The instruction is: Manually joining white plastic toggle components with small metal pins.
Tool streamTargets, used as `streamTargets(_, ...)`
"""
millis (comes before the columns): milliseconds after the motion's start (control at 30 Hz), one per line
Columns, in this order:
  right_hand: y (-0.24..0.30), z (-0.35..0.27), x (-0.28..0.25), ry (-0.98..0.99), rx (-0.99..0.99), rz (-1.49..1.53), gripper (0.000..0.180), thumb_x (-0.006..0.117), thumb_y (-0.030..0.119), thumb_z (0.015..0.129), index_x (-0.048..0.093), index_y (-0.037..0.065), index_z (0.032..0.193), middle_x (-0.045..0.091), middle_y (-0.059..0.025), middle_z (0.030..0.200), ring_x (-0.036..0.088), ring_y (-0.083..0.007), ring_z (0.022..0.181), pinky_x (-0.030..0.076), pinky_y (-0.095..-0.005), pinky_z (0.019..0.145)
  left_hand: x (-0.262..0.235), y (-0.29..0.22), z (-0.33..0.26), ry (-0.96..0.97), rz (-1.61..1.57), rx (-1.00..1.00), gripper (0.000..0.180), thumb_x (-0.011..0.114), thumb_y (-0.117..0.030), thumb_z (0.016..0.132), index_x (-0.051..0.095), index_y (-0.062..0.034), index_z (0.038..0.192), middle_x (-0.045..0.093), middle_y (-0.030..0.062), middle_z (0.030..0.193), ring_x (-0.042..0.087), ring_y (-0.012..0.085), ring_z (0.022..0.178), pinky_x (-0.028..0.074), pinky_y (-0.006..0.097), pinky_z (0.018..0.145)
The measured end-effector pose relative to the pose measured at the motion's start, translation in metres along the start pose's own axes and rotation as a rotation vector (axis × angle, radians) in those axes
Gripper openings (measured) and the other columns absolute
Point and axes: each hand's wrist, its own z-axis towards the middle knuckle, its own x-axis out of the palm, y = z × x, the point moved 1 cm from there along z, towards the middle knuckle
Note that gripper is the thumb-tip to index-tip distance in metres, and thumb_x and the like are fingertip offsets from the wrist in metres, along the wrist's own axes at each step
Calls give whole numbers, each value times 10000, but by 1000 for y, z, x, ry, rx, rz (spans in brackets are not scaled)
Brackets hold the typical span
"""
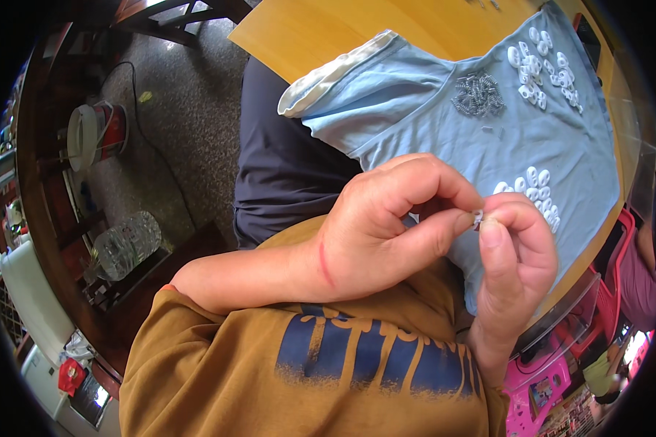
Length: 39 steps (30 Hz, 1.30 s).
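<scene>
Head view: small white piece (478, 215) pinched between fingertips of left hand (375, 229) and right hand (514, 258), above near edge of blue cloth (444, 131). Fitting step judged in hand; fine alignment needed next. Springs (478, 95) heaped far, white pieces (547, 62) scattered far right, second cluster (536, 191) partly hidden behind fingers.

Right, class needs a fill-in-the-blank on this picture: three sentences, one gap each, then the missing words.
1. Both hands pinch one small white part between their ____.
2. The white pieces and metal springs lie on a light ____ cloth.
3. The cloth covers a ____ table.

Missing words: fingertips; blue; wooden
</scene>
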Motion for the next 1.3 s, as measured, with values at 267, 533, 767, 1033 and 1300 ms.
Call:
streamTargets(267,-7,-2,-1,-11,25,86,72,574,-13,821,554,-22,889,544,-75,893,478,-98,775,393,-214,700,2,1,-1,-51,-63,-71,109,553,11,862,559,4,970,557,46,919,546,58,713,456,186,618)
streamTargets(533,-9,-2,-1,-25,18,86,100,569,-38,822,562,-33,921,546,-82,912,490,-106,799,397,-217,722,-2,6,7,-60,482,506,244,648,80,717,594,-18,934,540,73,857,545,167,716,440,243,612)
streamTargets(767,-8,-5,-1,-28,119,201,82,569,-27,835,561,-31,917,549,-70,912,487,-90,790,394,-209,713,-5,12,1,-50,708,661,320,693,92,612,647,-34,903,565,83,824,542,160,664,436,241,538)
streamTargets(1033,-8,-5,-5,1,88,188,75,572,-29,825,560,-30,899,552,-75,903,489,-94,788,399,-218,717,-1,9,1,-50,461,559,258,669,100,665,610,25,906,607,113,798,589,197,657,467,256,563)
streamTargets(1300,-9,-5,-6,7,77,150,83,577,-30,811,558,-31,892,549,-89,898,490,-108,797,402,-230,729,5,0,-4,-63,-142,-112,237,593,44,825,533,30,1055,603,68,841,583,79,701,483,189,610)
